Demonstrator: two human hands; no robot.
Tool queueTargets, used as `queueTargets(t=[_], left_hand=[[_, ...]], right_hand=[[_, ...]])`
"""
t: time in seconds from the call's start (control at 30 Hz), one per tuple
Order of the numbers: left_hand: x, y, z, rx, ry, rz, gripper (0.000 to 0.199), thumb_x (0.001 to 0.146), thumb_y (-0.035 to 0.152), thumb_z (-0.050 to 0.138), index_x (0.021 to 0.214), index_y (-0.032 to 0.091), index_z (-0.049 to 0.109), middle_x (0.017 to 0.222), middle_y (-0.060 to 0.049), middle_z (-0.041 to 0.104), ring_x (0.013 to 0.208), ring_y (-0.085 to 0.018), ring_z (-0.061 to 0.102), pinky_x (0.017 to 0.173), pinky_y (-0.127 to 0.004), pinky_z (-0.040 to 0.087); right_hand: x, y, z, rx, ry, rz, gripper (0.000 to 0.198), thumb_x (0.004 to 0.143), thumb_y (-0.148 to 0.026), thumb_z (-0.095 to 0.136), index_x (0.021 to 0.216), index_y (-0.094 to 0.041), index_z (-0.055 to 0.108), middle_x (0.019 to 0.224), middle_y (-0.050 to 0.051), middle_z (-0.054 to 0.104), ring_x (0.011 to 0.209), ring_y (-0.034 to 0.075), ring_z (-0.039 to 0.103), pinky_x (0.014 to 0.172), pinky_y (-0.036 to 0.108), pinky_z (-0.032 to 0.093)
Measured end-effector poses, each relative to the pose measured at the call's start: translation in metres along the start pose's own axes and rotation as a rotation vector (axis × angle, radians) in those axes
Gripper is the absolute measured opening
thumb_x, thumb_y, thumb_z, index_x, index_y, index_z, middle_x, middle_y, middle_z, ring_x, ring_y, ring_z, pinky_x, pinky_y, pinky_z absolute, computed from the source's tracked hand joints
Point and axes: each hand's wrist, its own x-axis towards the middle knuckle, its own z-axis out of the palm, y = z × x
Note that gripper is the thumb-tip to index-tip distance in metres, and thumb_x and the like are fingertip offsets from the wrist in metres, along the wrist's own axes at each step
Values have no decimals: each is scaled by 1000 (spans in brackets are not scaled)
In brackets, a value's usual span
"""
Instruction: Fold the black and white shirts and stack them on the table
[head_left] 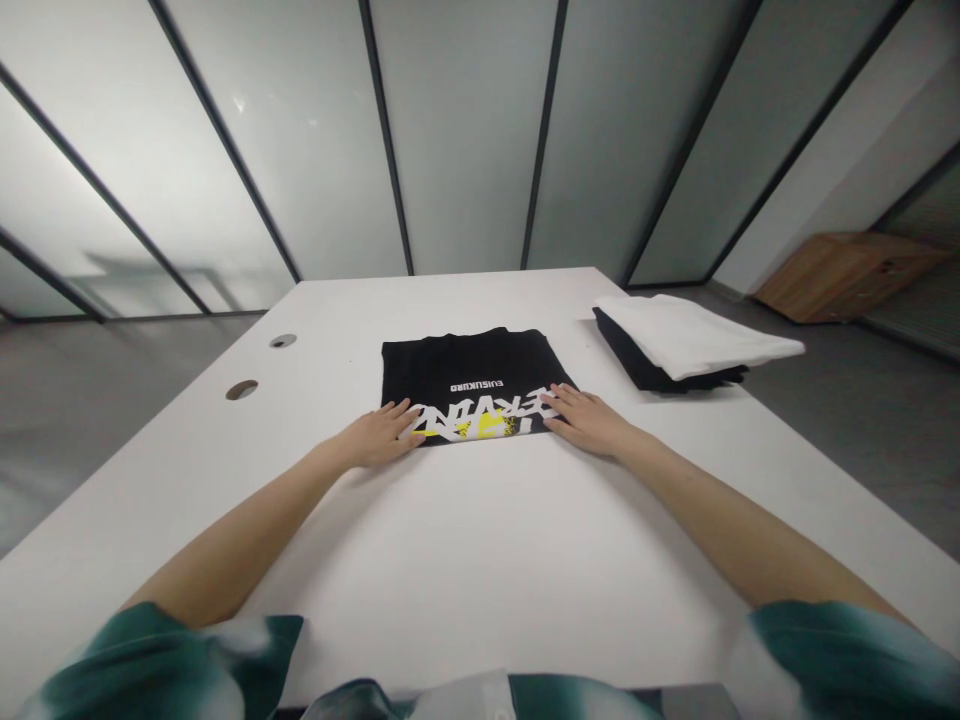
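Note:
A folded black T-shirt point(465, 365) lies flat on the white table, its white and yellow print upside down from where I look. My left hand point(381, 435) rests on the shirt's near left corner, fingers stretched out and slightly apart. On the near right corner lies my right hand point(586, 418), its fingers also spread flat over the cloth. Neither hand grips the fabric. Parts of the print are covered by the fingertips.
To the right, a stack with a white folded cloth point(690, 335) on top of black cloth point(637, 355) sits at the table's edge. Two round holes point(242, 390) pierce the white table point(480, 540) at left. Frosted glass panels stand behind; a wooden cabinet point(847, 275) is at far right.

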Motion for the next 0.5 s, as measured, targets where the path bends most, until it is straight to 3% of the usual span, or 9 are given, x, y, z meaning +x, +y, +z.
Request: queueTargets(t=[0.1,0.17,0.27,0.33,0.4,0.5], left_hand=[[32,5,-31,154,-39,-4,58,84,66,53,116,22,71,122,-14,71,119,-36,63,103,-41,41],[62,16,-44,221,48,50,55,86,58,56,126,21,66,128,-13,68,122,-34,60,105,-39,40],[111,33,-42,241,82,91,58,92,47,52,141,18,53,144,-15,56,132,-32,52,111,-39,36],[143,43,-30,235,64,62,59,95,45,48,147,16,46,151,-16,48,137,-32,47,113,-40,33],[172,51,-16,235,68,16,60,97,44,43,150,15,41,155,-18,42,141,-34,42,114,-44,32],[204,58,0,239,92,-47,59,100,43,36,151,13,38,159,-21,35,145,-36,35,115,-50,29]], right_hand=[[1,-15,-19,23,114,54,36,93,-43,51,108,-18,72,125,18,67,121,35,58,103,48,42],[-2,-31,-28,142,126,136,31,92,-40,52,83,-18,71,97,15,72,99,32,66,89,44,48],[-14,-64,-32,607,-148,270,29,87,-41,60,68,-20,65,74,9,68,77,26,66,69,36,51],[-25,-91,-30,1065,-281,413,20,79,-39,70,88,-21,68,91,9,72,86,26,67,65,35,53],[-33,-115,-24,1508,-311,543,34,75,-37,76,104,-23,66,114,12,70,105,28,66,73,38,57],[-40,-143,-12,1932,-170,691,26,78,-33,70,100,-21,64,125,15,66,118,25,61,92,40,55]])
